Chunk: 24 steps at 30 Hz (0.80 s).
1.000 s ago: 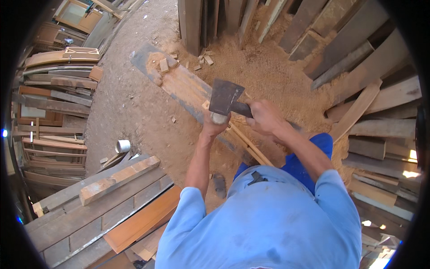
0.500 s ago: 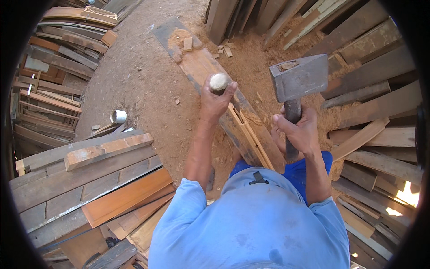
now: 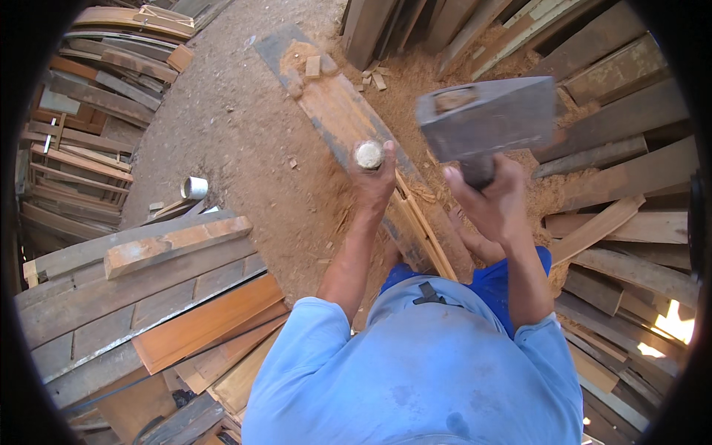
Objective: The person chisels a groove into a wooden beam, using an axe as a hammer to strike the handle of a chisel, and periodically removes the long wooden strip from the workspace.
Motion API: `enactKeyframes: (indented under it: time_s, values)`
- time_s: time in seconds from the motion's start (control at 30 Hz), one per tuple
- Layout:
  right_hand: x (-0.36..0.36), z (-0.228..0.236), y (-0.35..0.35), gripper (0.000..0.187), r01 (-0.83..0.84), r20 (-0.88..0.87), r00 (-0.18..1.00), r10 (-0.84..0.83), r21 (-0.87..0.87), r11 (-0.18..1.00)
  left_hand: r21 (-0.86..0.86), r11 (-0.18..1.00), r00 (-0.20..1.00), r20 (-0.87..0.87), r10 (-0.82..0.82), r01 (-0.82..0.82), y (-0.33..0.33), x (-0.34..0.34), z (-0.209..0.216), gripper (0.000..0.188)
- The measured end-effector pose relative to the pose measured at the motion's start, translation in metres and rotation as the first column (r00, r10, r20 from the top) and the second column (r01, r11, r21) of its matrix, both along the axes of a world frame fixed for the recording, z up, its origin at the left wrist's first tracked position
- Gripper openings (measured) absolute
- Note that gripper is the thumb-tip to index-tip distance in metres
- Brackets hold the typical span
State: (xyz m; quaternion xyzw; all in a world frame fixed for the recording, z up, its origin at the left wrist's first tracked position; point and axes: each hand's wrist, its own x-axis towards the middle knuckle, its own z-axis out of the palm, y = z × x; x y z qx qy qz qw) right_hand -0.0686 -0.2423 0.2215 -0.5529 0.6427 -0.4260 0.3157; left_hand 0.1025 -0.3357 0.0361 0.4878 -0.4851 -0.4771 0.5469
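Note:
My left hand [image 3: 372, 187] is wrapped round an upright tool, likely a chisel. Only the pale, round top of its handle [image 3: 368, 155] shows; the lower end is hidden beneath the hand. In my right hand [image 3: 500, 199] is a mallet, gripped by its dark handle, its big grey block head [image 3: 486, 119] raised to the right of the left hand. Below the hands, a narrow strip of wood with a slot cut along it [image 3: 419, 222] lies lengthwise on a long, worn plank [image 3: 337, 111] that runs up to my lap.
A small wood block [image 3: 313, 67] rests in sawdust on the plank's far end, with offcuts [image 3: 378, 79] beside it. Stacked boards [image 3: 178, 256] stand close on the left, near a white cup [image 3: 195, 188]. Leaning planks [image 3: 615, 133] line the right side.
The mallet has risen toward the camera and tilted, its head now looking larger and slightly blurred. My left hand, with its tool, has shifted a little right and nearer to me.

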Motion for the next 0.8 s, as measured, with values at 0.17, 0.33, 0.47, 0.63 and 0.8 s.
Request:
enactKeyframes:
  time_s: [0.17, 0.33, 0.47, 0.63, 0.8]
  values:
    - [0.000, -0.041, -0.038, 0.029, -0.130, -0.594, 0.748, 0.296, 0.306, 0.943, -0.256, 0.966, 0.927, 0.369, 0.074, 0.025, 0.012, -0.018, -0.018, 0.029]
    - [-0.006, -0.030, -0.036, 0.028, -0.119, -0.456, 0.858, 0.236, 0.271, 0.955, -0.037, 0.951, 0.919, 0.272, -0.287, 0.308, 0.016, -0.017, -0.007, 0.031]
    - [-0.005, 0.013, -0.026, 0.030, -0.090, -0.185, 0.975, 0.123, 0.176, 0.980, 0.038, 0.990, 0.991, 0.001, -0.134, 0.134, 0.001, 0.003, -0.013, 0.013]
    - [0.001, 0.036, -0.024, 0.030, -0.093, -0.122, 0.989, 0.079, -0.112, 0.989, 0.037, 0.998, 0.997, -0.058, -0.058, 0.060, 0.013, 0.007, 0.003, 0.016]
    - [0.010, -0.030, -0.050, 0.022, -0.236, -0.569, 0.771, 0.285, 0.160, 0.958, 0.067, 0.997, 0.982, -0.189, -0.013, 0.026, 0.014, 0.009, -0.027, 0.011]
